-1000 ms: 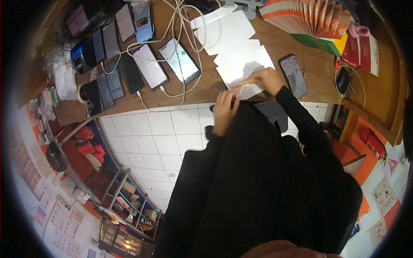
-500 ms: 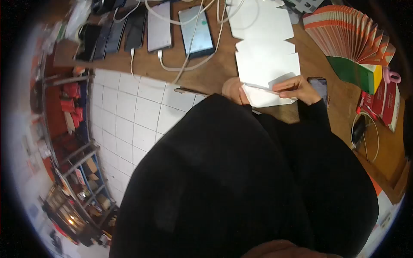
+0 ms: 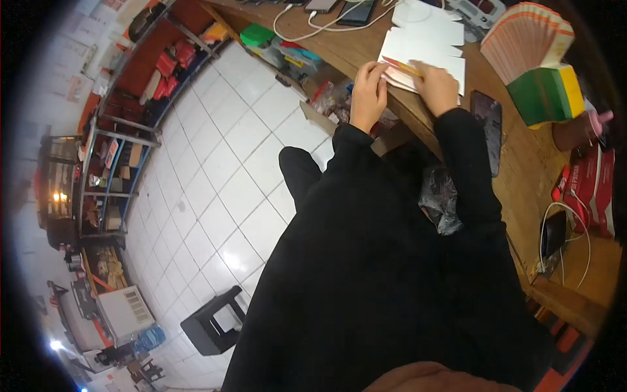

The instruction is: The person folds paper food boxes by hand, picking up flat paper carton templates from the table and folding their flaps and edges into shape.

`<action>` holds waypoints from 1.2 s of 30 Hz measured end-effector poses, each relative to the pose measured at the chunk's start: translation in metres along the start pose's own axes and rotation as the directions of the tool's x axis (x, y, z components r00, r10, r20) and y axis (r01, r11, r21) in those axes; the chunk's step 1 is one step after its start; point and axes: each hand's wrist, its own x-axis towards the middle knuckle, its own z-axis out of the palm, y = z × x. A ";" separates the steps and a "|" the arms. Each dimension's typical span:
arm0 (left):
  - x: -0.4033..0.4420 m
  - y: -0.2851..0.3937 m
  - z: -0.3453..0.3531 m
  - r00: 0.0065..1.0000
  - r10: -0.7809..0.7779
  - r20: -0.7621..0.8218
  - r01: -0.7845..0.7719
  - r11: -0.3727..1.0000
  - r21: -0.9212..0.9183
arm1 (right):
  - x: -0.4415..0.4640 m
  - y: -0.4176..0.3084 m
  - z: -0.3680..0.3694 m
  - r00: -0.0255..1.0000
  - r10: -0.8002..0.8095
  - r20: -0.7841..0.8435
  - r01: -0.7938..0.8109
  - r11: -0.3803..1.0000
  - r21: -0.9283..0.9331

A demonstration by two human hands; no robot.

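Observation:
My left hand [image 3: 369,95] is at the near left corner of an unfolded white card [image 3: 424,40], its fingers closed on the card's edge. In my right hand [image 3: 436,85] is a thin orange-yellow cutter [image 3: 403,66], which lies across the near part of the card. The fingers are wrapped round the cutter's right end. The card lies on the wooden desk, with notches along its sides. Just right of my right forearm, a dark phone [image 3: 486,124] lies on the desk.
Phones with white cables [image 3: 356,13] lie at the desk's far edge. A fanned orange-and-white paper stack [image 3: 528,36], a green-yellow box [image 3: 545,95], a pink cup [image 3: 578,130] and a red packet [image 3: 593,189] are on the right. A black stool [image 3: 214,321] stands on the tiled floor.
The view has swung, showing more floor and fewer phones. Both hands remain at the card's near end, and the cutter shows again across it.

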 end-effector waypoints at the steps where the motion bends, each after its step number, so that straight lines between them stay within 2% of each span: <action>1: -0.002 0.004 0.000 0.997 -0.070 0.040 0.073 0.995 -0.064 | 0.005 -0.001 0.001 0.994 0.029 0.102 -0.024 0.999 -0.049; 2: -0.005 0.006 0.003 0.998 -0.048 0.036 0.051 0.996 -0.073 | 0.007 0.002 0.000 0.990 0.018 0.137 0.005 0.986 -0.169; 4: -0.007 0.005 0.006 0.996 0.091 0.025 -0.093 0.988 0.120 | 0.009 0.008 -0.014 0.998 0.062 0.002 -0.062 0.998 -0.027; 6: -0.011 0.003 0.010 0.993 0.112 0.037 -0.116 0.983 0.145 | 0.007 0.012 -0.036 0.930 0.206 -0.304 -0.160 0.972 0.171; 8: -0.014 0.000 0.010 0.996 0.046 0.078 -0.052 0.996 0.079 | 0.000 0.022 -0.056 0.830 0.222 -0.512 -0.023 0.930 0.367; 10: -0.012 0.010 0.000 0.993 0.035 0.116 -0.039 0.999 0.034 | -0.022 0.004 -0.096 0.844 0.136 -0.518 0.096 0.913 0.397; 12: -0.005 0.053 -0.023 0.970 -0.007 -0.243 -0.019 0.994 -0.104 | -0.050 0.006 -0.113 0.940 -0.160 -0.300 0.231 0.948 0.217; 14: -0.011 0.065 -0.039 0.824 0.290 -0.488 -0.311 0.950 0.039 | -0.067 -0.024 -0.145 0.948 -0.316 -0.049 0.307 0.859 0.410; 16: -0.020 0.089 -0.080 0.914 0.364 -0.180 -0.351 0.931 0.100 | -0.072 -0.045 -0.155 0.895 -0.446 -0.025 0.400 0.774 0.492; 17: -0.024 0.092 -0.100 0.934 0.356 0.013 -0.356 0.932 0.070 | -0.074 -0.055 -0.151 0.894 -0.445 -0.051 0.405 0.756 0.514; 18: -0.032 0.094 -0.109 0.953 0.302 -0.033 -0.301 0.953 0.026 | -0.071 -0.063 -0.146 0.891 -0.453 -0.033 0.399 0.747 0.532; 20: -0.049 0.095 -0.113 0.963 0.114 -0.243 -0.119 0.993 -0.005 | -0.064 -0.078 -0.132 0.900 -0.413 -0.139 0.428 0.777 0.462; 22: -0.058 0.097 -0.119 0.966 0.069 -0.250 -0.046 0.994 0.096 | -0.065 -0.096 -0.105 0.913 -0.348 -0.215 0.407 0.719 0.564; 23: -0.062 0.099 -0.122 0.967 0.049 -0.252 -0.003 0.984 0.179 | -0.070 -0.104 -0.085 0.931 -0.231 -0.284 0.361 0.703 0.613; 24: -0.065 0.102 -0.125 0.964 -0.038 -0.263 0.075 0.988 0.135 | -0.078 -0.113 -0.066 0.935 -0.102 -0.339 0.314 0.682 0.661; 25: -0.074 0.099 -0.128 0.966 -0.064 -0.251 0.101 0.986 0.134 | -0.086 -0.123 -0.049 0.938 0.062 -0.340 0.215 0.667 0.713; 26: -0.081 0.096 -0.130 0.967 -0.088 -0.240 0.122 0.984 0.131 | -0.089 -0.133 -0.037 0.928 0.157 -0.337 0.153 0.664 0.732; 28: -0.085 0.095 -0.136 0.965 -0.157 -0.210 0.188 0.973 0.135 | -0.090 -0.145 -0.018 0.936 0.303 -0.182 0.021 0.468 0.884; 29: -0.084 0.094 -0.139 0.963 -0.203 -0.178 0.227 0.966 0.124 | -0.087 -0.138 -0.014 0.987 0.108 -0.122 0.053 0.496 0.867; 30: -0.080 0.095 -0.143 0.960 -0.216 -0.177 0.239 0.963 0.126 | -0.081 -0.133 -0.015 0.995 -0.098 -0.002 0.049 0.477 0.878; 32: -0.070 0.097 -0.148 0.860 -0.507 0.059 0.510 0.859 -0.043 | -0.071 -0.126 -0.013 0.916 -0.377 0.141 0.049 0.452 0.891; 33: -0.072 0.091 -0.147 0.869 -0.490 0.068 0.495 0.862 -0.110 | -0.070 -0.125 -0.010 0.915 -0.374 0.152 0.039 0.457 0.889; 35: -0.071 0.087 -0.148 0.848 -0.523 0.083 0.530 0.841 -0.113 | -0.068 -0.124 -0.006 0.938 -0.346 -0.020 0.196 0.481 0.854; 36: -0.069 0.088 -0.148 0.829 -0.552 0.094 0.559 0.821 -0.112 | -0.070 -0.127 -0.005 0.940 -0.342 -0.013 0.188 0.484 0.854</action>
